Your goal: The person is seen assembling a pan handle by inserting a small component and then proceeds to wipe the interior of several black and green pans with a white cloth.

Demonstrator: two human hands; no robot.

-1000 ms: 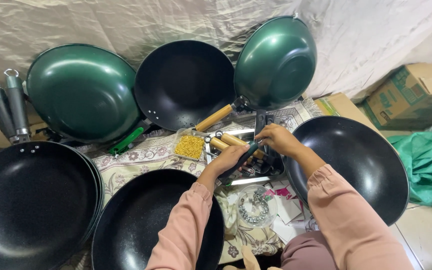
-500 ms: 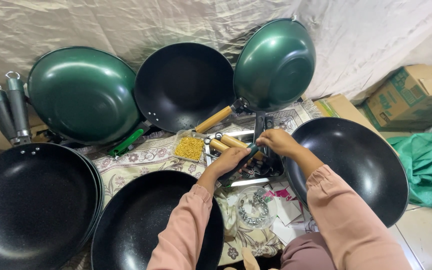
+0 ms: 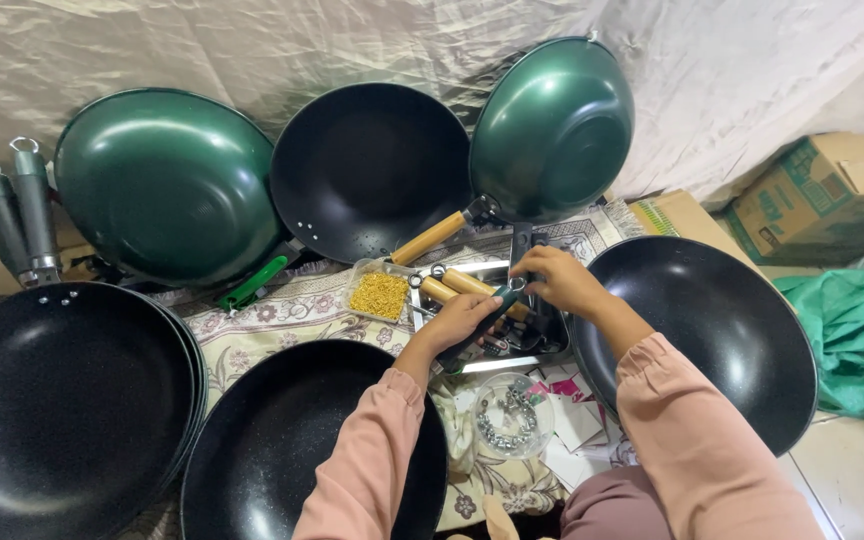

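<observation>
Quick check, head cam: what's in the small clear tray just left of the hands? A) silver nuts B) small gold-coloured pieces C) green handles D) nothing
B: the small clear tray is filled with a heap of small gold-coloured pieces, lying left of the left hand, which grips a dark handle. The silvery bits sit in a separate round clear container nearer the person.

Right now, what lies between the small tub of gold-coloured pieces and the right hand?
In the head view, two wooden handles with metal rings lie between the tub of gold pieces and the right hand, on a metal tray.
</observation>
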